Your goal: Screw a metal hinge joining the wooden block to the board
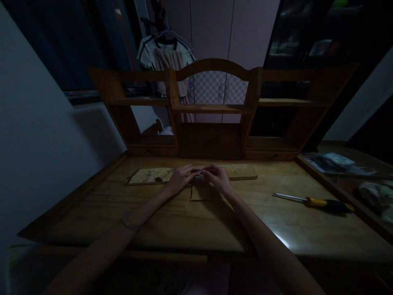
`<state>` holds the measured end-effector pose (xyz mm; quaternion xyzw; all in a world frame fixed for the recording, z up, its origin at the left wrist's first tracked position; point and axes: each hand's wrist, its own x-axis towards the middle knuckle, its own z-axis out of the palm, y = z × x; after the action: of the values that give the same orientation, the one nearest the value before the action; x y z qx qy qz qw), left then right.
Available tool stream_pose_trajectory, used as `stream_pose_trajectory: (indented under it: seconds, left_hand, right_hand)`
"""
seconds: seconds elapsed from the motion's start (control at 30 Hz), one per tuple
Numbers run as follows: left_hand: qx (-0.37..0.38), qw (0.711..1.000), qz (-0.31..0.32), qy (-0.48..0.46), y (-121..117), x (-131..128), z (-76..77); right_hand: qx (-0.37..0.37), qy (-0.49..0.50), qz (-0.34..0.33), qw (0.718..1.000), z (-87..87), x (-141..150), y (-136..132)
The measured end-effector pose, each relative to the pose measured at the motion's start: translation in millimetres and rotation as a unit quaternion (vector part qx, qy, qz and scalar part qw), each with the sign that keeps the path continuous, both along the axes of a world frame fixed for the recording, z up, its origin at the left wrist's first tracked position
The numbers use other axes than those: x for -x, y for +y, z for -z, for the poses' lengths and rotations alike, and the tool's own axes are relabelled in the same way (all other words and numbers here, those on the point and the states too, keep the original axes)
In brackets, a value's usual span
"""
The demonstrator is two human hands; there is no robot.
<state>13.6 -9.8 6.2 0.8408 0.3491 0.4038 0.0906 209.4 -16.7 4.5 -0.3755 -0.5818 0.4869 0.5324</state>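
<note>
Light: dim over most of the room, with a bright reflection on the desk (pixel 258 221) close to its near edge.
Left hand (pixel 179 180): reached in from the near side, fingers bent, fingertips and thumb pinching a small metal piece (pixel 199 178); a pale bracelet (pixel 130 222) sat around the wrist.
Right hand (pixel 218 178): mirrored the left, palm turned inward, fingertips and thumb drawn in on the same piece; the two hands' fingertips nearly met.
Metal piece: shiny, between both hands' fingertips, above the small board; mostly hidden by fingers, its exact form too small to tell.
Small board (pixel 201 193): flat, squarish, directly below the hands; whether it touched the metal piece could not be told.
Long plank (pixel 150 175): lay crosswise on the desk beyond the small board, its middle hidden by the hands; the left part showed worn, dark patches.
Screwdriver (pixel 325 203): lay on the desk well to the right of the right hand, yellow and black handle outward, metal shaft pointing toward the hands.
Wooden shelf unit (pixel 211 108): stood along the desk's far edge, arched at top centre, its compartments open.
Behind: a pale wardrobe (pixel 211 32), with hanging clothes (pixel 168 57) to its left.
</note>
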Motion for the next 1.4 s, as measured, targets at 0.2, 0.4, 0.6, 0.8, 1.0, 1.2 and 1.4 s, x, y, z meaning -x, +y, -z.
stream_pose_trajectory:
  seconds: [0.2, 0.4, 0.6, 0.8, 1.0, 1.2, 1.4]
  left_hand:
    - [-0.009, 0.999, 0.014, -0.037, -1.8, -3.3, -2.4]
    - [-0.030, 0.998, 0.013, -0.049, -3.2, -5.3, -4.2]
    - [-0.030, 0.999, 0.015, -0.041, -4.7, -5.3, -6.1]
    - [-0.030, 0.999, 0.010, -0.031, -7.6, -6.9, -8.7]
    - [-0.033, 0.999, 0.006, -0.016, -6.9, -5.4, -6.5]
    - [-0.029, 0.999, 0.001, -0.020, -7.2, -6.9, -7.6]
    - [-0.020, 1.000, 0.000, -0.020, -8.9, -8.3, -10.0]
  right_hand:
    - [-0.006, 0.000, 0.002, 1.000, 2.1, -0.5, 1.9]
    - [-0.009, 0.004, -0.005, 1.000, 2.8, 0.3, 1.3]
    - [-0.005, 0.011, -0.004, 1.000, -0.8, 1.4, -1.3]
    - [-0.004, 0.004, -0.002, 1.000, -2.8, 0.8, -2.4]
    - [-0.015, -0.008, -0.005, 1.000, 0.2, -0.3, 0.3]
    - [-0.033, -0.018, -0.006, 0.999, -2.3, -0.8, -2.0]
    - [-0.033, -0.014, -0.006, 0.999, -5.9, -0.5, -4.7]
